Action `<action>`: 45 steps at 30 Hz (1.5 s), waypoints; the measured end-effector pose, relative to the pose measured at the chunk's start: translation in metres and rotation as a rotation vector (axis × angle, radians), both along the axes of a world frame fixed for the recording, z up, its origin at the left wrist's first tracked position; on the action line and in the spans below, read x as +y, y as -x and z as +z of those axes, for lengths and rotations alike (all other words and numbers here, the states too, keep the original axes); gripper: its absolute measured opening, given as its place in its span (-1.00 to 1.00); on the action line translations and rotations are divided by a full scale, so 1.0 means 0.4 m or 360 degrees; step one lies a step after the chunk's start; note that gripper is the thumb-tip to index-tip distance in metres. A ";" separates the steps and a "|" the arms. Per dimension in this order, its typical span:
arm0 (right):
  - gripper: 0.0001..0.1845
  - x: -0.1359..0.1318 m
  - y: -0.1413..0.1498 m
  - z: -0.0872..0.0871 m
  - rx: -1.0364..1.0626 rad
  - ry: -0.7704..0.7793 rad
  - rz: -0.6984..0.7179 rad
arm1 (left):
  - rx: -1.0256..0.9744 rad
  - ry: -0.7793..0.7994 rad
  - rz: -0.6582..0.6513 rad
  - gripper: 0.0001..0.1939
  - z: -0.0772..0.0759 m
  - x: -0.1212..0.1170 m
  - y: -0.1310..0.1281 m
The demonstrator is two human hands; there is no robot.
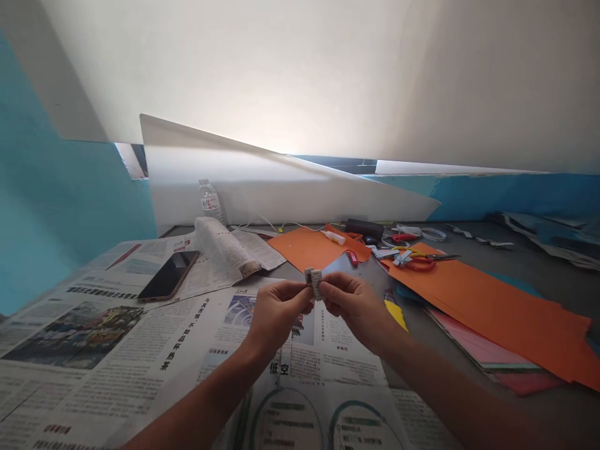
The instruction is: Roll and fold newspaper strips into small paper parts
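Observation:
Between my two hands is a small folded piece of newspaper [316, 285], raised over the newspaper sheets [206, 350] spread on the table. My left hand [281, 309] pinches its left side with thumb and forefinger. On its right side, the thumb and fingers of my right hand [349, 300] are closed on the same piece. Printed text shows on its face; the fingertips hide part of it.
At left lie a phone [169, 275] and rolled newspaper [225, 247], with a plastic bottle [210, 200] behind. Orange paper [492, 306], scissors [424, 259], a glue tube [335, 237] and a dark case [364, 227] lie to the right. White sheeting [304, 81] hangs over the back.

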State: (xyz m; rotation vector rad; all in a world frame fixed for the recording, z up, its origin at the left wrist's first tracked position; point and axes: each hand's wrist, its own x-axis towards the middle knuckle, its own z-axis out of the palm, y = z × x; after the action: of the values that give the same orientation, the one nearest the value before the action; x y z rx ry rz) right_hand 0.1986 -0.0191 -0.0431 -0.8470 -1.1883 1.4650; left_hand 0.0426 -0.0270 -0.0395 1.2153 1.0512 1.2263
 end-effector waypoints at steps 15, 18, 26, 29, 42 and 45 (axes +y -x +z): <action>-0.73 0.002 -0.005 -0.008 -0.0150 -0.0083 0.0065 | 0.0022 -0.0077 -0.0318 -0.69 0.019 -0.002 0.022; -0.76 -0.004 -0.008 -0.009 -0.0100 -0.0094 0.0072 | -0.0267 0.0162 -0.0527 -0.65 0.017 0.004 0.030; -0.82 -0.020 0.001 0.007 0.0091 -0.0409 0.0207 | -0.0529 0.0264 -0.0708 -0.73 0.018 -0.004 0.033; -0.79 -0.018 -0.001 0.007 0.0035 -0.0424 0.0190 | -0.0338 0.0041 -0.0503 -0.76 0.029 -0.014 0.025; -0.76 -0.028 -0.022 0.042 -0.0450 -0.0323 0.0184 | 0.1098 -0.1631 -0.0019 -0.80 0.028 0.003 0.100; -0.72 -0.027 -0.021 0.042 -0.0535 -0.0339 0.0130 | 0.1103 -0.1651 -0.0013 -0.78 0.024 0.008 0.094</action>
State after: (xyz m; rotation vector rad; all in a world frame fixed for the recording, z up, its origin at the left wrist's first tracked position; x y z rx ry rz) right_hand 0.2071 -0.0298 -0.0263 -0.9286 -1.6155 1.2623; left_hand 0.0049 -0.0239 -0.0300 2.5690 0.8513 1.4190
